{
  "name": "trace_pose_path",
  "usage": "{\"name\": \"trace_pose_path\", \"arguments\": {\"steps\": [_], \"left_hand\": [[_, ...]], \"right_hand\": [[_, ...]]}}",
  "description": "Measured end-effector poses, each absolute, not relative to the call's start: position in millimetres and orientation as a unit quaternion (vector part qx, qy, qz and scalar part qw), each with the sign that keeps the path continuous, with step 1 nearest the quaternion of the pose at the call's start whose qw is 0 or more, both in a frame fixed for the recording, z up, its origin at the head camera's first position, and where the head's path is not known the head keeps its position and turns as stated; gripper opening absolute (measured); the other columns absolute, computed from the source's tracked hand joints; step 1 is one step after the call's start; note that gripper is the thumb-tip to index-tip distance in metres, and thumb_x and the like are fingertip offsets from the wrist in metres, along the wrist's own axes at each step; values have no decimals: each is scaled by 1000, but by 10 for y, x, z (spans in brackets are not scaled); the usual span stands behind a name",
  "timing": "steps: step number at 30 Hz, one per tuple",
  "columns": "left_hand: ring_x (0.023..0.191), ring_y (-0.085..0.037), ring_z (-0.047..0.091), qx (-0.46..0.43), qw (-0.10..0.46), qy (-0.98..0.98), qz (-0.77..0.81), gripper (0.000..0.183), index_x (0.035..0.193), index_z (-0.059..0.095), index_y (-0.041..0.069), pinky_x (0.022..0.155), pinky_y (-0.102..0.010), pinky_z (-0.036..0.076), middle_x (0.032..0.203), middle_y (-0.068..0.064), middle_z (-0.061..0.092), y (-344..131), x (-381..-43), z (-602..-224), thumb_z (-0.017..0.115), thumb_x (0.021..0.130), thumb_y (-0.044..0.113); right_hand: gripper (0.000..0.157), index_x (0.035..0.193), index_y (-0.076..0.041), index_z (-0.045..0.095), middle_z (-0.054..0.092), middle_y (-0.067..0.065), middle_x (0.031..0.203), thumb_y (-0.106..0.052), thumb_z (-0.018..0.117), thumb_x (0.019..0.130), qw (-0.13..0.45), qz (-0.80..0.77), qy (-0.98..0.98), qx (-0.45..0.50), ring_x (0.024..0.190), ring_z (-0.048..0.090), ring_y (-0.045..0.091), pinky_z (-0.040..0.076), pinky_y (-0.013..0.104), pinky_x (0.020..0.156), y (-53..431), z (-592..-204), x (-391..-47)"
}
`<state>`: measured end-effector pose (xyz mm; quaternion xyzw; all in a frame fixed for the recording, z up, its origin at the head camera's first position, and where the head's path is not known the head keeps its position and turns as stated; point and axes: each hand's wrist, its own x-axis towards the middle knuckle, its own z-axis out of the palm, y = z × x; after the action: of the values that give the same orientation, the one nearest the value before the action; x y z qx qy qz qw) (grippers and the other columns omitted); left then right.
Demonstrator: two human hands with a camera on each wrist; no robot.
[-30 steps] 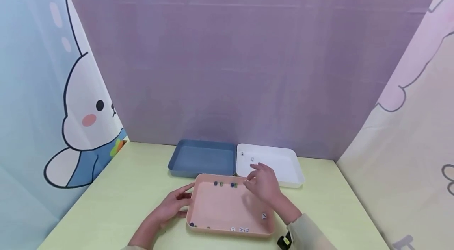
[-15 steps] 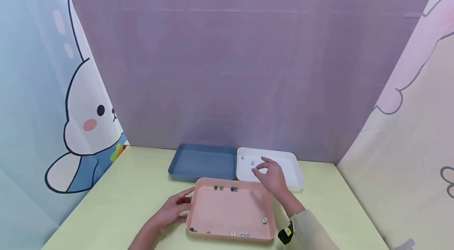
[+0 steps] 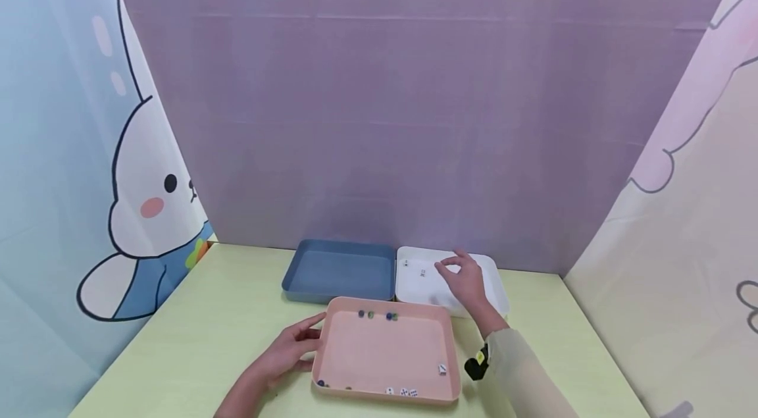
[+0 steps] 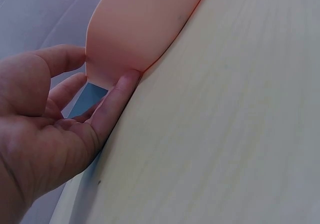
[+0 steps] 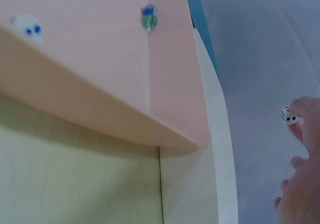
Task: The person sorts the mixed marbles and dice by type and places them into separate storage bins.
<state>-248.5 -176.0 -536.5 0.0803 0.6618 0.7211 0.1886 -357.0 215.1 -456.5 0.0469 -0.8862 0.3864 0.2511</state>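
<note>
My right hand point(image 3: 466, 281) is over the white tray point(image 3: 495, 289), pinching a white die point(image 5: 288, 116) between thumb and forefinger. Two dice or so lie in that tray's left part, one die point(image 3: 405, 263) near its corner. At the left end of the pink tray point(image 3: 379, 353), the fingers of my left hand point(image 3: 286, 350) touch the outer wall, from rim down to tabletop, without curling round it. Inside the pink tray, several white dice point(image 3: 404, 392) are along the near side, with one die point(image 3: 442, 370) at right. Small blue and green glass beads point(image 3: 392, 316) sit by its far side.
A blue tray point(image 3: 343, 273) stands behind the pink one, side by side with the white tray. All are on a pale yellow table point(image 3: 237, 299). A purple cloth point(image 3: 379, 108) hangs behind the table, and patterned curtains point(image 3: 53, 141) flank it.
My right hand has moved from above the pink tray's far right corner, rightward and away, over the white tray. The left hand stays at the pink tray.
</note>
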Motion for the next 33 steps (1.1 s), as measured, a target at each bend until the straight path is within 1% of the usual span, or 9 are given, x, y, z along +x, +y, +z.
{"name": "trace_pose_path", "arguments": {"steps": [5,12,15,19,21,28,33], "left_hand": [[106,-26,56,79,186,664,720,68,153,32,11,79,-45,56,126,-21,51,-1760,-2483,-5356,65,94,13],[106,-26,55,75,183,671,715,67,153,32,11,79,-45,56,126,-21,51,-1770,-2472,-5301,64,94,12],[106,-26,55,72,186,670,715,68,153,31,12,80,-45,56,126,-20,52,-1767,-2477,-5290,65,94,13],[106,-26,56,74,189,668,716,69,153,31,11,79,-45,56,127,-19,52,-1761,-2478,-5294,66,93,15],[106,-26,56,76,191,667,716,68,153,32,11,79,-45,55,127,-19,52,-1759,-2478,-5301,66,93,15],[106,-25,56,75,188,664,720,68,152,32,10,79,-45,56,126,-19,53,-1779,-2460,-5328,66,93,13],[106,-25,56,75,188,661,722,68,152,32,10,79,-45,55,125,-19,53,-1754,-2455,-5319,66,93,13]], "right_hand": [[24,90,-1,76,52,25,135,-24,75,85,231,393,-889,26,128,44,43,35,53,104,2189,-4559,-3696],[29,96,-1,75,49,18,141,-28,71,88,222,415,-882,-17,130,43,39,36,49,105,2234,-4641,-3896],[29,97,1,75,48,17,142,-27,71,88,223,422,-878,-28,131,41,39,35,49,106,2258,-4692,-3956],[29,95,2,75,49,19,140,-26,71,88,226,424,-876,-43,131,41,40,33,50,107,2284,-4735,-3994],[30,95,2,75,53,20,136,-26,72,88,231,421,-875,-51,131,42,39,32,49,108,2295,-4751,-4008],[31,98,3,75,50,25,138,-26,72,87,229,409,-882,-53,131,41,41,31,49,108,2321,-4790,-4040],[32,97,3,75,51,25,136,-27,71,87,228,404,-884,-55,130,42,42,33,50,107,2360,-4774,-4041]]}}
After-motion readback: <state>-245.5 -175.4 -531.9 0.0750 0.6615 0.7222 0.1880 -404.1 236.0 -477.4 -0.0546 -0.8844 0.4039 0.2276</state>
